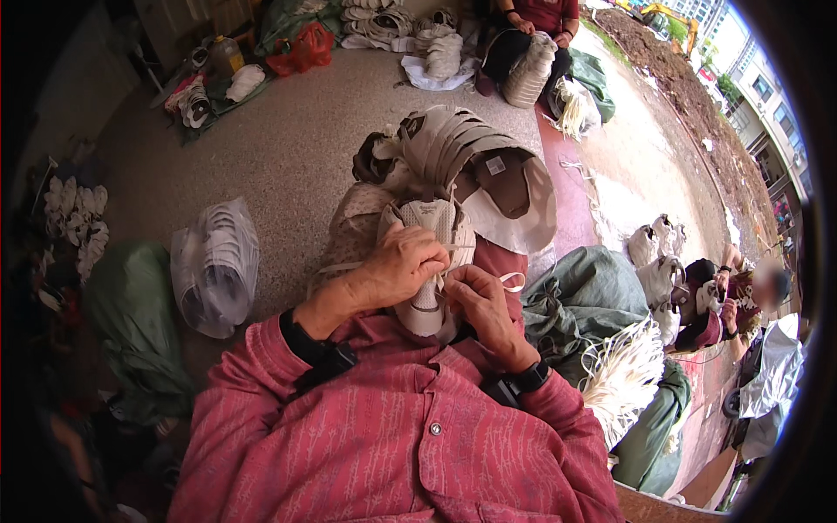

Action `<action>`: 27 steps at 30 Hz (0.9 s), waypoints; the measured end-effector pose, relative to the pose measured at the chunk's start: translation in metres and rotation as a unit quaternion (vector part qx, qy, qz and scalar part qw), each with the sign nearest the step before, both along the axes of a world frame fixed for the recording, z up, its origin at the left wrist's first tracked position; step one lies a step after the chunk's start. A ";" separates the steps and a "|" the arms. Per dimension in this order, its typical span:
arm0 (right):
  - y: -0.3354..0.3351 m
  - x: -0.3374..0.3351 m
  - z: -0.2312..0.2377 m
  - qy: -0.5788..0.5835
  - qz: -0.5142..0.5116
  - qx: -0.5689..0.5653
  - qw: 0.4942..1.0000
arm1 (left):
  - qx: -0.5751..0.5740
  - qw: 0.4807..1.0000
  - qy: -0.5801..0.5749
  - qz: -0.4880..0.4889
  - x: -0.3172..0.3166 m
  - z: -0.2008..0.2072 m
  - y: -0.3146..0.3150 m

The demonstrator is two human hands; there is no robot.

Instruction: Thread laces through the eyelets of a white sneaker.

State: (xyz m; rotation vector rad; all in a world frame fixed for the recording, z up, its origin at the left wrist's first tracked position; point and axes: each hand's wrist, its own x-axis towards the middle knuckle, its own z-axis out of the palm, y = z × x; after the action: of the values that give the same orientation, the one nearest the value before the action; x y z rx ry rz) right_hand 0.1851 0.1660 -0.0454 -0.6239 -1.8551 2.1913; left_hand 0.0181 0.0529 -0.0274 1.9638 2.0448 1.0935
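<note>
A beige shoe upper (425, 212) lies on my lap with its toe toward me, its pale tongue showing between the eyelet edges. My left hand (399, 268) is closed over its left side, fingers curled at the lacing area. Thumb and fingertips of my right hand (481, 303) are pinched together at the right eyelet edge on a white shoelace (514, 281), which loops out beside that hand. What exactly sits under the left fingertips is hidden. Just beyond the upper rests a nested stack of beige shoe uppers (514, 205) with dark linings.
White laces (623, 375) lie in a bundle over green sacks (584, 292) at my right. A clear bag of uppers (218, 266) stands on the left floor near another green sack (135, 314). Two people sit nearby, one holding stacked uppers (530, 71).
</note>
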 end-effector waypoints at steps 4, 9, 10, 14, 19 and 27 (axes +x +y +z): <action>0.005 0.003 0.002 -0.004 0.015 -0.074 0.997 | 0.007 1.000 -0.004 -0.004 0.000 -0.002 -0.002; 0.013 -0.003 -0.009 0.020 0.007 0.179 0.984 | -0.007 1.000 -0.015 -0.015 0.000 -0.002 -0.005; 0.016 -0.003 -0.009 0.020 0.007 0.180 0.983 | -0.006 1.000 -0.015 -0.015 0.000 -0.001 -0.005; 0.029 -0.010 0.020 0.013 0.057 0.550 0.833 | 0.005 1.000 -0.014 -0.024 -0.004 -0.003 -0.005; 0.053 -0.026 0.041 0.043 0.141 0.637 0.757 | 0.019 0.999 -0.010 -0.035 -0.006 -0.004 -0.004; 0.068 -0.038 0.045 0.090 0.191 0.663 0.718 | 0.068 0.997 0.004 -0.037 -0.008 0.000 -0.004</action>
State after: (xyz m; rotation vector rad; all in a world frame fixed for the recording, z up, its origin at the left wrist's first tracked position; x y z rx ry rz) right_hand 0.1467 0.2344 -0.0006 0.2997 -2.8342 0.4491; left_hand 0.0098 0.0494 -0.0279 2.0912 1.9306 1.2407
